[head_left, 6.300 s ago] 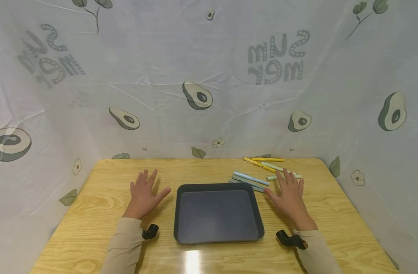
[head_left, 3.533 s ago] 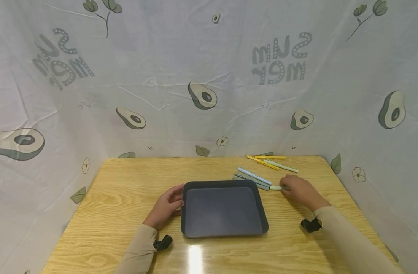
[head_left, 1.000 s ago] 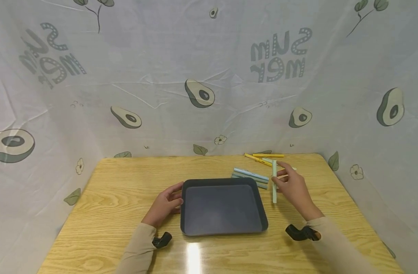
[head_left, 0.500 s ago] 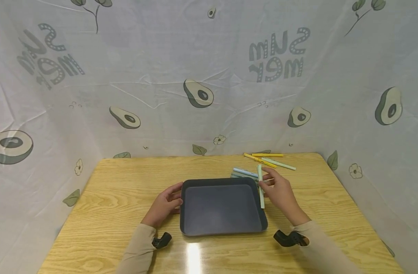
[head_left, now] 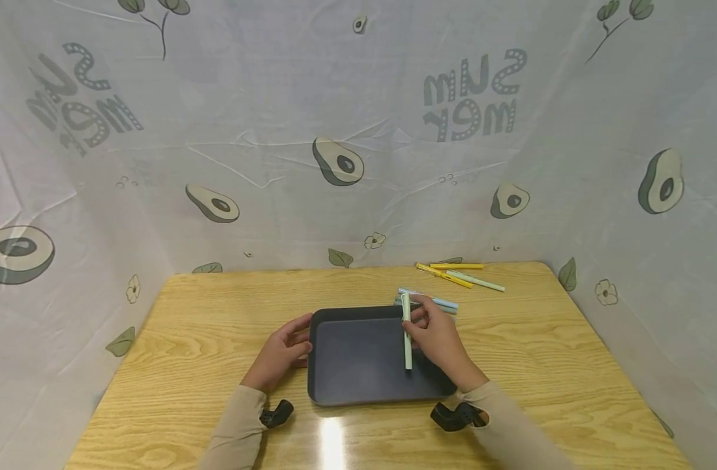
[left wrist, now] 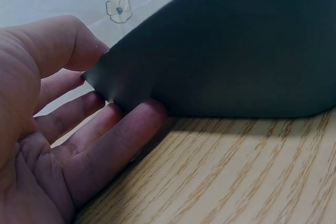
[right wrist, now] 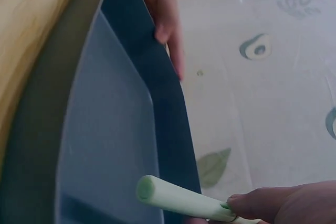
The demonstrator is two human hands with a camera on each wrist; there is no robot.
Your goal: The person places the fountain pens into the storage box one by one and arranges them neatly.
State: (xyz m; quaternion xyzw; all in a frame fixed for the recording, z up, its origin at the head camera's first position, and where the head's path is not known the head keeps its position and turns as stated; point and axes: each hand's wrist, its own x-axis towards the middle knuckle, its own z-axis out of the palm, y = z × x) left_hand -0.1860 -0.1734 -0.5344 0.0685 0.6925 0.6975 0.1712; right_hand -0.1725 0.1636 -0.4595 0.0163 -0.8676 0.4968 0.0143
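In the head view my right hand (head_left: 436, 334) pinches a light green pen (head_left: 408, 343) between thumb and fingers. The pen stands steeply over the right part of a dark grey baking tray (head_left: 358, 362). Seen from the right wrist, the pen's rounded end (right wrist: 147, 188) points over the tray's inside. My left hand (head_left: 282, 352) holds the tray at its left side. In the left wrist view the thumb (left wrist: 86, 51) lies at the rim and the fingertips (left wrist: 152, 111) rest against the outer wall.
Behind the tray, partly hidden by my right hand, lie several blue and grey-blue pens (head_left: 446, 303). Farther back are two yellow pens (head_left: 457, 266) and another light green pen (head_left: 475, 281). A patterned curtain (head_left: 276, 163) borders the wooden table (head_left: 229, 307).
My right hand has picked up a light green pen from the table, raised it upright and carried it left over the tray. My left hand came to the tray's left side earlier and stays there.
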